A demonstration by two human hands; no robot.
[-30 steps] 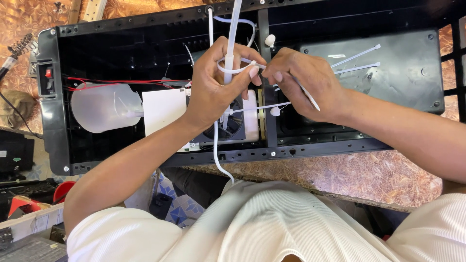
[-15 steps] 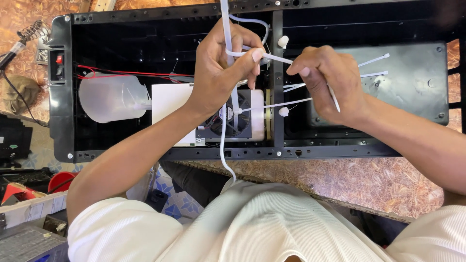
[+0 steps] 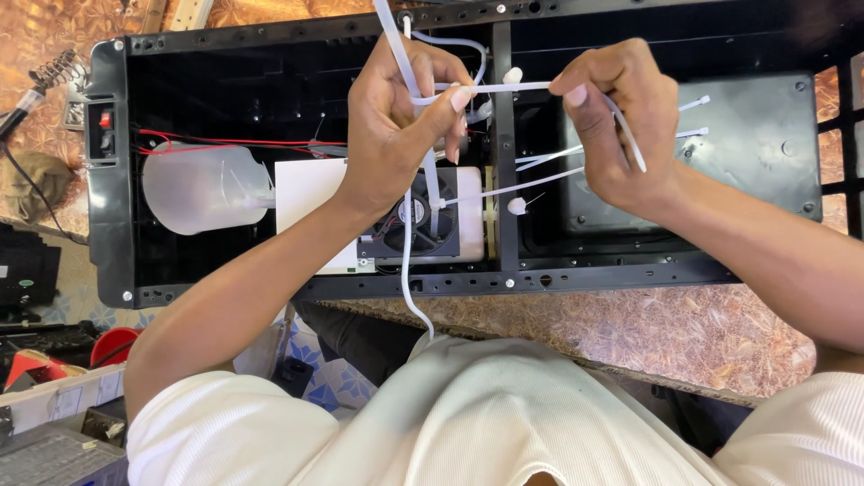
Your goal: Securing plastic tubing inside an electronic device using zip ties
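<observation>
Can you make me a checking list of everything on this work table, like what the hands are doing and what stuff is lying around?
Surface: speckled brown countertop, with a long black open case lying on it.
Job's things: white cable tie stretched between both hands; soft clear tube running past the left hand.
Clutter: clear plastic jug, white block and small black fan inside the case; more white ties.
Hands: left hand pinches the tie and tube; right hand pinches the tie's other end.
Cables: red wires inside the case.
Surroundings: coiled metal stand at left; red object below the counter.
</observation>
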